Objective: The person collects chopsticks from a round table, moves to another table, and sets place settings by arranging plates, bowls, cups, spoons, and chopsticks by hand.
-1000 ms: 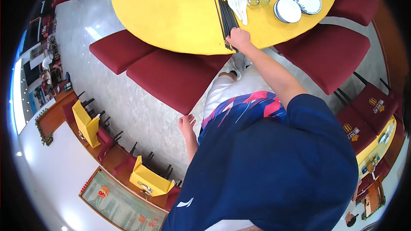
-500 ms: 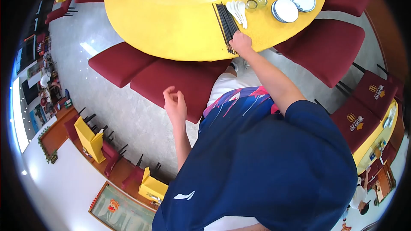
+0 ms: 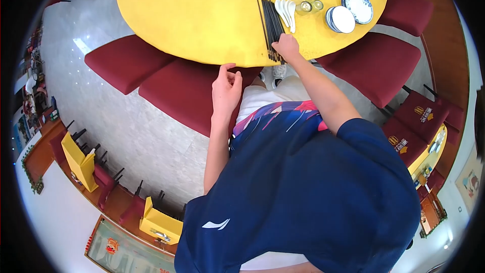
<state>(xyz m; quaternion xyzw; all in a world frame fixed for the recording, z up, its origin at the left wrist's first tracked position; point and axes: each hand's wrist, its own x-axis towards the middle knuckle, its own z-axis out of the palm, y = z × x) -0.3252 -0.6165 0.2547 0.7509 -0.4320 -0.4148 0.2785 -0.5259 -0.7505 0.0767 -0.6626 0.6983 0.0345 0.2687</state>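
Black chopsticks [image 3: 273,30] lie in a loose bundle near the front edge of the yellow round table [image 3: 202,30]. My right hand [image 3: 287,48] is closed at the bundle's right side, with its fingertips on the chopsticks; how many it grips is hidden. White spoons [image 3: 286,14] lie just beyond, to the right of the bundle. My left hand [image 3: 226,91] hovers above a chair at the table's edge, fingers loosely bent and apart, with nothing in it.
Several clear glasses [image 3: 306,6] stand behind the spoons. Farther right are a stack of white dishes [image 3: 341,19] and patterned plates [image 3: 358,6]. Dark red chairs [image 3: 187,93] line the table's near side, with another chair [image 3: 376,65] on the right.
My left hand has risen toward the table edge. My right hand stays at the chopsticks, while the whole view has shifted slightly.
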